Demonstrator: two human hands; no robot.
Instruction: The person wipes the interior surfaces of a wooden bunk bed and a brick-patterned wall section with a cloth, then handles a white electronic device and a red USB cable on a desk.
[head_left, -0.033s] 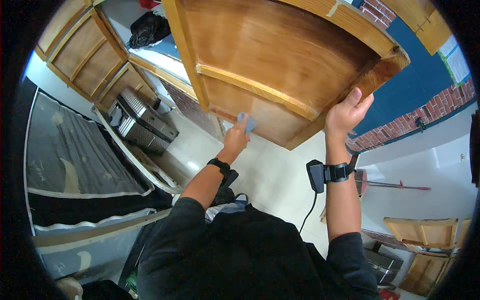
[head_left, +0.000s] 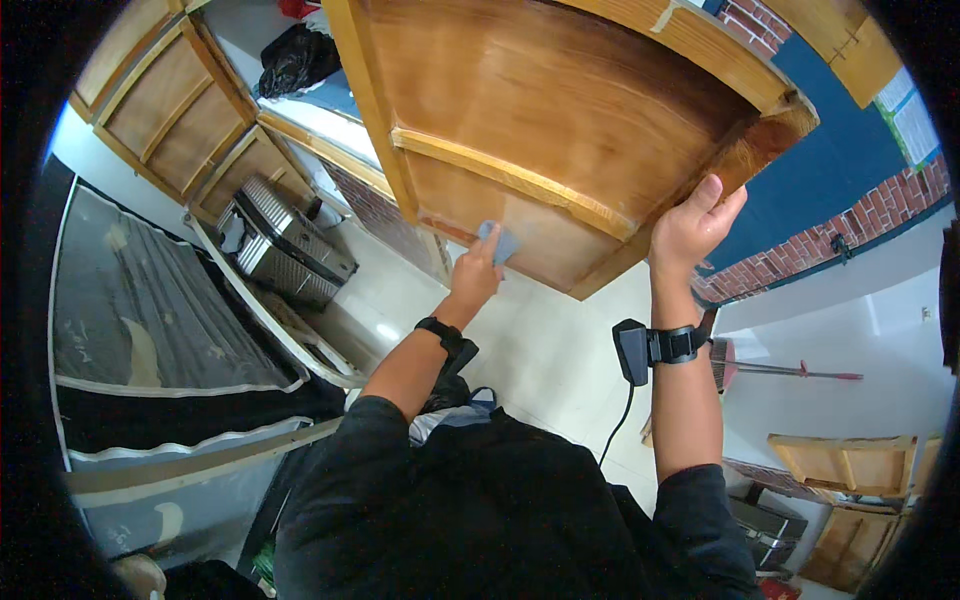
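Note:
In front of me is a wooden panel (head_left: 560, 90) with a varnished frame and a crossbar. My left hand (head_left: 474, 276) presses a blue-grey cloth (head_left: 505, 246) against the panel's lower section, near its bottom edge, with the index finger stretched over the cloth. At the lower right side of the panel, my right hand (head_left: 695, 230) grips the frame edge, its thumb up against the wood. The fingers behind the edge are partly hidden.
At left, a silver ribbed suitcase (head_left: 285, 240) stands by a metal bed frame draped with grey netting (head_left: 170, 310). A black plastic bag (head_left: 298, 58) lies on the upper left bunk. Right of the panel are a blue and brick-patterned wall (head_left: 840, 240) and a long-handled dustpan (head_left: 735, 362).
My left hand and the cloth have shifted very slightly right and up along the panel. The right hand holds its place.

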